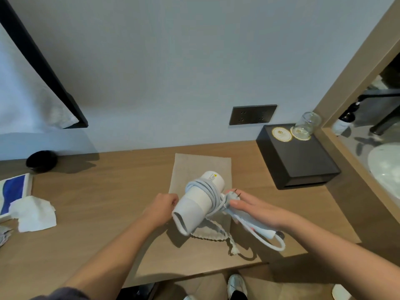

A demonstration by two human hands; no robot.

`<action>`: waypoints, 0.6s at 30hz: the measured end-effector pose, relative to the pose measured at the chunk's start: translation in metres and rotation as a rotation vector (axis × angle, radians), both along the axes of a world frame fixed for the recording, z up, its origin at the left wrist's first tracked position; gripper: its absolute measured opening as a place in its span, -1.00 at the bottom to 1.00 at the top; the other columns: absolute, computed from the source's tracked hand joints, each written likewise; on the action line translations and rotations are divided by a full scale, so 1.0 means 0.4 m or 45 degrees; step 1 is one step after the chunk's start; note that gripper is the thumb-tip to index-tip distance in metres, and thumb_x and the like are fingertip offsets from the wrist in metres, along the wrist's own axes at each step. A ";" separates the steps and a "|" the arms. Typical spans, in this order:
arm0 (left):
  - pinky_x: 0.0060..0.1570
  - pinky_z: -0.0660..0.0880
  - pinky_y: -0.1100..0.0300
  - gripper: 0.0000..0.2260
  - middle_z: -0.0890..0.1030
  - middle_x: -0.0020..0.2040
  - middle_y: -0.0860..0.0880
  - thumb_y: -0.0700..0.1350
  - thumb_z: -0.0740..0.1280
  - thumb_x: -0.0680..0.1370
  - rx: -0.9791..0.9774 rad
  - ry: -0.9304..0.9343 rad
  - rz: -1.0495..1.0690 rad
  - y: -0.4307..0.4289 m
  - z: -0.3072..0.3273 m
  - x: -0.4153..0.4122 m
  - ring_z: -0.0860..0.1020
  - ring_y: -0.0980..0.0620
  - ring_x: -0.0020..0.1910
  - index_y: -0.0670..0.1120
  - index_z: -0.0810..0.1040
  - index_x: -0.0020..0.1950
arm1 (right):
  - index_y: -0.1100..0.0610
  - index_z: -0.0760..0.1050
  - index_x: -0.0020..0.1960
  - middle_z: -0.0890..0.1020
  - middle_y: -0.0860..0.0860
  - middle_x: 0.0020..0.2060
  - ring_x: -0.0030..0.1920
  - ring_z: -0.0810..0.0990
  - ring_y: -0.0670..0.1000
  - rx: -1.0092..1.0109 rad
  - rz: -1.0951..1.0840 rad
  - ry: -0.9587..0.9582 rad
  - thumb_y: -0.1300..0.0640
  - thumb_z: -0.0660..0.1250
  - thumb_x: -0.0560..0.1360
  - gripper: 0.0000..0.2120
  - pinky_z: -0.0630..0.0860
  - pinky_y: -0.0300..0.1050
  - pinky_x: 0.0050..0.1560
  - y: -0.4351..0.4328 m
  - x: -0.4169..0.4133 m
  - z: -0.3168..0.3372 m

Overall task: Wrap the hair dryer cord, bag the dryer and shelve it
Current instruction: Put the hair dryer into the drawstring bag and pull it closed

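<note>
Head view: a white dryer (198, 201) is being held just above a beige bag (194, 167) that is lying flat on the wooden tabletop (97, 191), near the middle of its front edge. The left hand (161, 207) is closing around the far side of the dryer's barrel near the nozzle; its fingertips are hidden behind the barrel. The right hand (254, 210) is lying over the dryer's handle with fingers extended, pressing the plug (232, 197) against the handle; whether it is fully gripping cannot be told. The cord (207, 191) is sitting in several turns around the barrel, and one loose loop is hanging past the end of the handle toward the front edge. The bag's braided drawstring (218, 233) is trailing out from under the dryer, its tassel resting on the tabletop. A black box (303, 163) is standing at the back right corner, carrying an upturned glass (307, 124) on a coaster. A black bowl (42, 161) is sitting at the back left, against the wall. Crumpled tissue (33, 213) is lying near the left edge. A socket panel (252, 114) is mounted on the wall above the back edge.
</note>
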State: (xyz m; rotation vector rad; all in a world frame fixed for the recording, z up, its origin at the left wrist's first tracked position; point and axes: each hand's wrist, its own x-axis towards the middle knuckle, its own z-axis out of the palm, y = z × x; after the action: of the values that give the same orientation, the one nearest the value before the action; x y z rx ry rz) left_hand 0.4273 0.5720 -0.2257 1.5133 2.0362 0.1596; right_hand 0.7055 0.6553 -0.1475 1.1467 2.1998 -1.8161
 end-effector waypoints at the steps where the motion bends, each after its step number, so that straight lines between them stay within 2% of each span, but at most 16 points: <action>1: -0.37 0.32 0.15 -0.83 0.42 -0.37 0.04 -0.21 0.15 0.50 0.028 -0.055 0.018 0.003 0.008 0.008 0.43 -0.08 -0.27 -0.08 0.45 -0.26 | -0.09 0.33 0.43 0.48 -0.15 0.32 0.30 0.46 -0.14 -0.043 0.033 0.004 -0.44 0.17 0.42 -0.31 0.34 0.01 0.41 -0.007 0.008 0.003; 3: -0.46 0.27 0.21 -0.79 0.44 -0.43 0.04 -0.20 0.19 0.51 0.093 -0.155 0.075 0.007 0.021 0.018 0.43 -0.05 -0.35 -0.07 0.38 -0.34 | -0.12 0.35 0.40 0.49 -0.18 0.29 0.29 0.47 -0.13 -0.113 0.118 -0.030 -0.45 0.16 0.43 -0.35 0.34 0.01 0.40 -0.026 0.025 0.000; 4: -0.49 0.32 0.23 -0.80 0.46 -0.45 0.03 -0.19 0.22 0.50 0.113 -0.211 0.101 0.007 0.024 0.019 0.47 -0.01 -0.42 -0.09 0.40 -0.33 | -0.15 0.37 0.37 0.50 -0.20 0.26 0.26 0.49 -0.14 -0.138 0.152 -0.060 -0.45 0.16 0.44 -0.39 0.36 -0.01 0.38 -0.037 0.031 -0.003; 5: -0.50 0.38 0.23 -0.81 0.49 -0.48 0.02 -0.16 0.26 0.50 0.128 -0.269 0.115 0.008 0.029 0.020 0.50 0.04 -0.51 -0.11 0.42 -0.32 | -0.16 0.40 0.32 0.53 -0.23 0.20 0.19 0.52 -0.18 -0.175 0.171 -0.076 -0.44 0.17 0.45 -0.44 0.40 -0.07 0.32 -0.051 0.034 -0.003; 7: -0.51 0.45 0.22 -0.82 0.51 -0.50 -0.01 -0.14 0.31 0.50 0.142 -0.346 0.113 0.007 0.041 0.021 0.52 0.10 -0.60 -0.13 0.43 -0.30 | -0.10 0.42 0.24 0.57 -0.25 0.04 -0.01 0.57 -0.27 -0.295 0.144 -0.051 -0.35 0.19 0.48 -0.54 0.48 -0.29 0.08 -0.079 0.032 0.000; 8: -0.51 0.47 0.20 -0.82 0.51 -0.52 -0.01 -0.14 0.31 0.50 0.146 -0.360 0.105 0.007 0.045 0.021 0.52 0.11 -0.61 -0.13 0.43 -0.30 | -0.07 0.42 0.22 0.58 -0.25 0.01 -0.05 0.57 -0.28 -0.346 0.125 -0.029 -0.28 0.19 0.51 -0.60 0.49 -0.34 -0.01 -0.093 0.029 0.002; 9: -0.51 0.47 0.20 -0.81 0.50 -0.53 0.00 -0.14 0.32 0.50 0.156 -0.366 0.096 0.008 0.051 0.023 0.52 0.11 -0.61 -0.13 0.42 -0.30 | -0.03 0.41 0.23 0.60 -0.24 0.01 -0.02 0.58 -0.25 -0.363 0.102 -0.012 -0.21 0.18 0.55 -0.64 0.52 -0.33 -0.01 -0.104 0.027 -0.002; 10: -0.52 0.46 0.20 -0.80 0.49 -0.53 0.00 -0.14 0.32 0.50 0.168 -0.369 0.090 0.007 0.056 0.025 0.52 0.12 -0.62 -0.12 0.42 -0.30 | 0.01 0.40 0.26 0.61 -0.19 0.01 0.01 0.59 -0.19 -0.375 0.081 0.010 -0.16 0.16 0.58 -0.65 0.54 -0.29 0.02 -0.112 0.026 -0.006; 11: -0.54 0.46 0.23 -0.80 0.49 -0.53 0.01 -0.14 0.33 0.51 0.182 -0.374 0.086 0.007 0.062 0.028 0.52 0.13 -0.63 -0.13 0.42 -0.30 | 0.05 0.39 0.27 0.63 -0.14 -0.03 -0.03 0.61 -0.16 -0.406 0.063 0.032 -0.14 0.15 0.60 -0.64 0.57 -0.25 -0.02 -0.118 0.024 -0.011; 14: -0.57 0.44 0.29 -0.81 0.49 -0.48 -0.02 -0.14 0.34 0.51 0.218 -0.374 0.071 0.008 0.070 0.033 0.49 0.15 -0.64 -0.14 0.46 -0.28 | 0.10 0.34 0.20 0.60 -0.03 -0.28 -0.40 0.57 -0.13 -0.629 0.016 0.082 -0.21 0.21 0.54 -0.57 0.49 -0.31 -0.40 -0.126 0.013 -0.018; 18: -0.43 0.36 0.29 -0.85 0.49 -0.42 -0.01 -0.11 0.37 0.50 0.326 -0.321 -0.008 0.007 0.071 0.030 0.42 0.16 -0.50 -0.14 0.53 -0.24 | 0.09 0.37 0.11 0.52 0.08 -0.27 -0.47 0.47 -0.08 -0.842 0.033 0.140 -0.35 0.30 0.44 -0.46 0.42 -0.29 -0.45 -0.125 0.001 -0.033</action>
State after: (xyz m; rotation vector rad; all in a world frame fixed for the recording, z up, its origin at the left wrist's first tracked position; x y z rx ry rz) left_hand 0.4393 0.5750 -0.1972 1.5605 1.8621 0.5981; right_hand 0.7058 0.6053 -0.1606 0.8764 1.4309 -2.3630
